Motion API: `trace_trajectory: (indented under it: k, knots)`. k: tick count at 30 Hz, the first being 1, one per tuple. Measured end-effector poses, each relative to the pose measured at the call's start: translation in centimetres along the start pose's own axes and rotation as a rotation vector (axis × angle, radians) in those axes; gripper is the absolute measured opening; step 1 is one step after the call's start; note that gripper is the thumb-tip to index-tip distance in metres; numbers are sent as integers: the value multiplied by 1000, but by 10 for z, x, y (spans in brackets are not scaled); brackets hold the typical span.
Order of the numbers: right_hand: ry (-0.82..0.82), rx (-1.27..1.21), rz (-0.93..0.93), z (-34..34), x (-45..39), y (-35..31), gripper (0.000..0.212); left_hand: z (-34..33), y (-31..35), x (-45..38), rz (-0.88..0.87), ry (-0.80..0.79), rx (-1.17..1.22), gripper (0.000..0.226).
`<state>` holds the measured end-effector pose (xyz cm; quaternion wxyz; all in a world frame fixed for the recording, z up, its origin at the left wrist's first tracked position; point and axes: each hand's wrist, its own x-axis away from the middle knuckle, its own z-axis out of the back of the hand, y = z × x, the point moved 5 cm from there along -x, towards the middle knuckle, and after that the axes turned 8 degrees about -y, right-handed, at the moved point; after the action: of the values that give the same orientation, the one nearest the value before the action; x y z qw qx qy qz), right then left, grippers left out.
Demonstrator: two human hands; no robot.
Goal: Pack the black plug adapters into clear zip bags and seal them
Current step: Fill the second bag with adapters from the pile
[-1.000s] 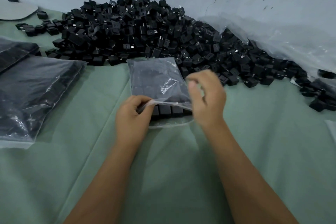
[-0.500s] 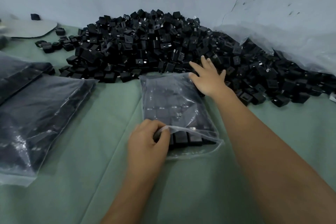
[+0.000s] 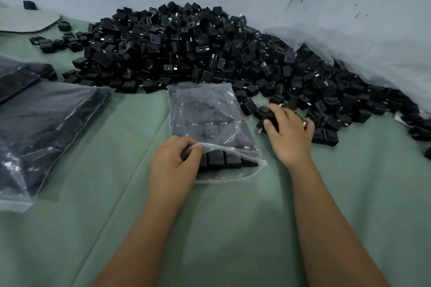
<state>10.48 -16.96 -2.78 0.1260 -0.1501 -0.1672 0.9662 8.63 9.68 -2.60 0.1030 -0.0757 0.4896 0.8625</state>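
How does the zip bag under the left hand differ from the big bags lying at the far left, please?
The zip bag is small, its mouth held open by the left hand; the big bags are much larger, untouched and overlapping. The small bag lies mid-cloth beside the adapter pile. Both are clear plastic holding black adapters.

Left hand (image 3: 173,161) pinches open mouth of clear zip bag (image 3: 210,128), rows of black adapters inside. Right hand (image 3: 289,130) grips adapter (image 3: 268,122) at edge of adapter pile (image 3: 186,49). Filled bags (image 3: 42,128) left on green desk (image 3: 233,228).
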Motion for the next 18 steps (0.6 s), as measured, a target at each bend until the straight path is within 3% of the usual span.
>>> trace_trajectory:
  k: [6,9,14,18]
  knots:
    - [129,-305,5,15,45,-5,46,1,0,4,25,-29,54,18]
    - [209,-564,-124,19,61,-5,57,0,0,5,17,-35,55,18]
    - [344,-762,-191,22,88,-18,47,0,-1,5,7,-32,51,17]
    - [386,-756,-75,23,105,-50,35,0,-2,6,-8,-36,47,16]
